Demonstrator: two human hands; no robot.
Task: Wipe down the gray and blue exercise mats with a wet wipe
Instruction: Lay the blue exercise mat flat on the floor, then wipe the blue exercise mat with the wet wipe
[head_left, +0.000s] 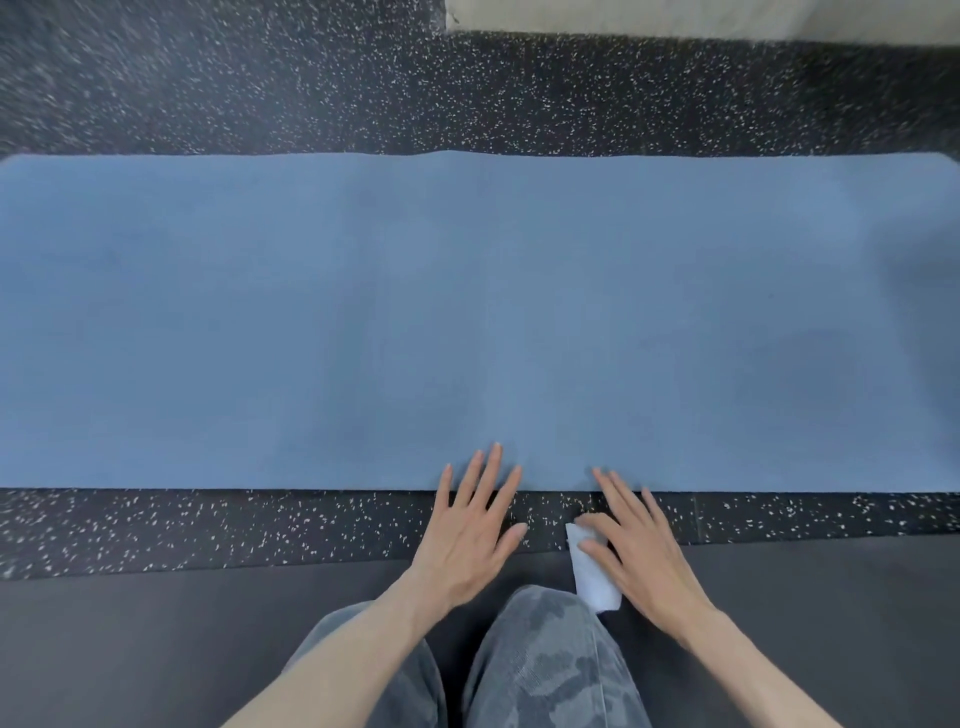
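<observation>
The blue exercise mat (467, 312) is lying flat across the speckled black rubber floor (208, 525), stretching out ahead of both hands and running off the view on either side. Its near edge is sitting just under the fingertips.

The left hand (467, 535) is reaching forward with its grip spread, fingers straight and fanned apart, the fingertips lying over the near edge of the blue mat while the palm is over the speckled strip of floor. It is holding nothing.

The right hand (639, 545) is also reaching forward with straight fingers, its longest fingertips just crossing onto the blue mat's edge. Its grip is pinching the white wet wipe (592, 571): the thumb is pressing the folded wipe against the underside of the palm, and the rest of the wipe is trailing back from the thumb toward the person's knee.

Behind both hands, the gray exercise mat (156, 649) is lying under the person, whose legs in gray patterned trousers (545, 665) are kneeling on it between the two forearms. Far beyond the blue mat, to the right of the right hand's line, a pale strip of wall base (675, 18) is showing at the top edge.
</observation>
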